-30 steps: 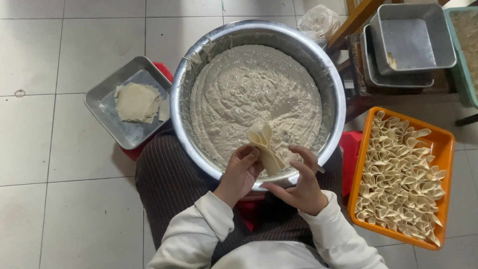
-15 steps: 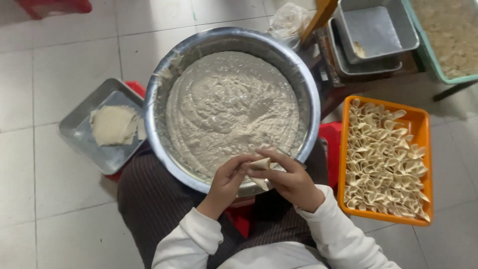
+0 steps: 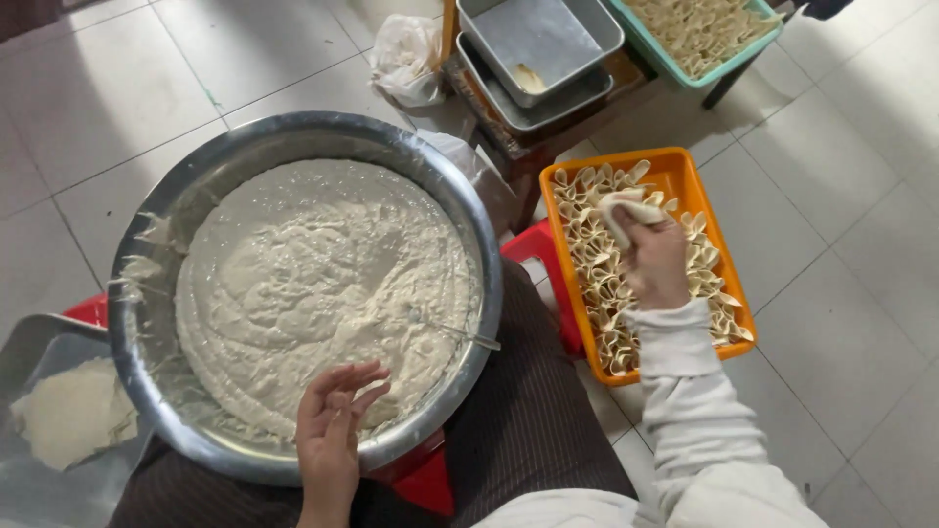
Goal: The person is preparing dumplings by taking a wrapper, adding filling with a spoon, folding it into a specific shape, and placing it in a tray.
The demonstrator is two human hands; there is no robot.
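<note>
A large steel bowl full of pale filling paste sits on my lap. My left hand hovers at its near rim, fingers spread, holding nothing. My right hand reaches over the orange tray of folded dumplings and pinches one folded dumpling above the others. A thin metal spatula lies in the paste by the bowl's right rim.
A steel tray with a stack of wrappers lies at lower left. Stacked steel pans rest on a wooden stool, a teal basket of dumplings behind them. A plastic bag sits on the tiled floor.
Both hands were folding a dumpling over the bowl's near rim. Now my right hand has carried it over the orange tray, and my left hand has opened. The view has swung right.
</note>
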